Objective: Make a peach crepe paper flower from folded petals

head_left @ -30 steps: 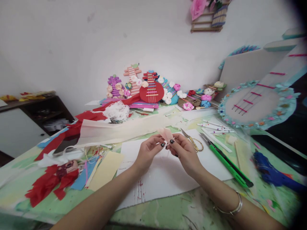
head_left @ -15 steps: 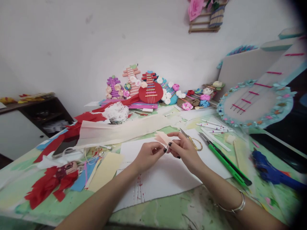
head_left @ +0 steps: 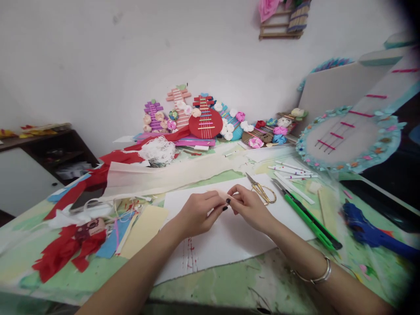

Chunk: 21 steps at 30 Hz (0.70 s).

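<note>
My left hand (head_left: 199,213) and my right hand (head_left: 250,205) meet over a white sheet (head_left: 229,236) on the table. Both pinch a small pale pink paper piece (head_left: 227,195), mostly hidden between the fingertips and held low near the sheet. The nails are dark. A silver bangle (head_left: 315,276) sits on my right wrist. Gold-handled scissors (head_left: 262,190) lie just right of my right hand.
A green utility knife (head_left: 306,217), white pens (head_left: 288,170) and a blue glue gun (head_left: 370,229) lie to the right. A cream paper strip (head_left: 170,175), red scraps (head_left: 62,253) and a yellow card (head_left: 142,229) lie left. Toy guitars (head_left: 205,120) line the wall; a large teal-rimmed guitar (head_left: 351,142) stands right.
The hands have lowered toward the white sheet and closed together. The pink piece, earlier fanned out above the fingertips, is now mostly folded away between the fingers.
</note>
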### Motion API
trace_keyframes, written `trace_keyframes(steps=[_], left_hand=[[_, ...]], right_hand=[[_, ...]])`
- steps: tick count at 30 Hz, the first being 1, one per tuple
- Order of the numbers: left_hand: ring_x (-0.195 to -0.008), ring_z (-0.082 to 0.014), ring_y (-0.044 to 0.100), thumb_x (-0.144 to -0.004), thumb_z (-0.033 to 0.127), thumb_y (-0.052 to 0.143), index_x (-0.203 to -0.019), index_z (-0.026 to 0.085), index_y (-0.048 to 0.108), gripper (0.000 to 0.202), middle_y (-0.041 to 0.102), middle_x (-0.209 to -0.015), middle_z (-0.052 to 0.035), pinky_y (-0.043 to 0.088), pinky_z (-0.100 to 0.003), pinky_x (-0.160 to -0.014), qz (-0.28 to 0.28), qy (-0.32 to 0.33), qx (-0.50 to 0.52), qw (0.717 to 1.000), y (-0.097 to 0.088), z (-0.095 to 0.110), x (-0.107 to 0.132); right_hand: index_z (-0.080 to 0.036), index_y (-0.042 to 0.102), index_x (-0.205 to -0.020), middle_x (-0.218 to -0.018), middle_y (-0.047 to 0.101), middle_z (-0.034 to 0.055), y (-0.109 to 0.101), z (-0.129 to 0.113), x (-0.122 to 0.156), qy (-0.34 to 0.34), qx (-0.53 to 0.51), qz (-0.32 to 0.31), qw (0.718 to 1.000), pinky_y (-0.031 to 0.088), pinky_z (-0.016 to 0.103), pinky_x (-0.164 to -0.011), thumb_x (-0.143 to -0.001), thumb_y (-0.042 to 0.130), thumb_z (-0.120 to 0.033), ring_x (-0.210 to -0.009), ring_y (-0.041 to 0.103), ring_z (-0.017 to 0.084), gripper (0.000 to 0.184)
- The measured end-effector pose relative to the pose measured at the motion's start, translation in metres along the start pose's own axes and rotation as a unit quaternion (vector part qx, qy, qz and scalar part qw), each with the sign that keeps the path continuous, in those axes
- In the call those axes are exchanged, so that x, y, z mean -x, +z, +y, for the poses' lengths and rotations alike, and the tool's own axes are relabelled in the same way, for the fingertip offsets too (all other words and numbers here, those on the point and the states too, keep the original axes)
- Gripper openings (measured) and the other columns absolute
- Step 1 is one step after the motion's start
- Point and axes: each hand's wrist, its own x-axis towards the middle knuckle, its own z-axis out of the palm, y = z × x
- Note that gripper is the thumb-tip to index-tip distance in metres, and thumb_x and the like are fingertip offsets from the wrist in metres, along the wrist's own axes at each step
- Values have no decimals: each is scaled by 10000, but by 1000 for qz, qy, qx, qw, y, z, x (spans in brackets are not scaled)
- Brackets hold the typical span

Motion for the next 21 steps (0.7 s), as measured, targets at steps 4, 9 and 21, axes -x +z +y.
trace_keyframes(steps=[4, 9, 21], left_hand=[[-647, -120, 547, -858, 171, 493, -912, 170, 647, 163, 622, -746, -52, 426, -224, -597, 30, -10, -9, 999, -1, -3, 1], [-588, -98, 502, -791, 211, 625, -736, 159, 674, 90, 591, -668, -28, 390, -206, -542, 82, -45, 40, 995, -6, -7, -3], [-607, -115, 564, -805, 216, 599, -722, 183, 712, 144, 625, -681, -36, 417, -207, -555, 80, -108, 59, 989, 2, -24, -1]], right_hand=[[-193, 554, -795, -638, 635, -7, 3, -1, 1, -34, 30, -19, 999, 363, 223, -548, -805, 502, -227, -576, 556, 125, 63], [-179, 627, -732, -630, 618, -5, 5, -6, 3, -69, 53, -71, 994, 365, 238, -595, -746, 543, -142, -617, 550, 133, 94], [-167, 553, -811, -673, 637, 25, 2, -5, -1, -15, -355, -38, 934, 387, 251, -584, -762, 648, -316, -588, 513, 112, 184]])
